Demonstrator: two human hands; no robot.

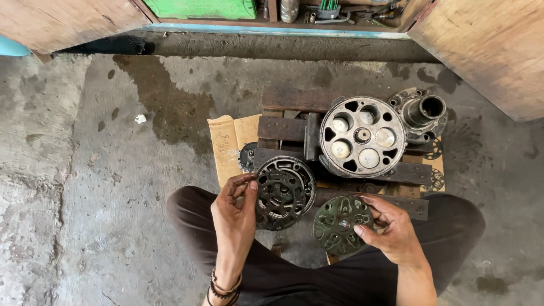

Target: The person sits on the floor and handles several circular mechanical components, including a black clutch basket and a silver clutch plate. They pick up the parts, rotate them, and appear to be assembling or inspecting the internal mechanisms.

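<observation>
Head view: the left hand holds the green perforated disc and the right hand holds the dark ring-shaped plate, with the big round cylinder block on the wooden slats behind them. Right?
Not quite: the hands are swapped. In the head view the left hand holds the dark ring-shaped plate, and the right hand holds the green perforated disc. The big round cylinder block does sit on the wooden slats behind them.

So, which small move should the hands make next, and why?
Probably bring the green plate in the right hand over to the dark ring that the left hand pinches at its edge. Both are round, similar in width and held apart above the lap, so laying one against the other seems the likely step.
</observation>
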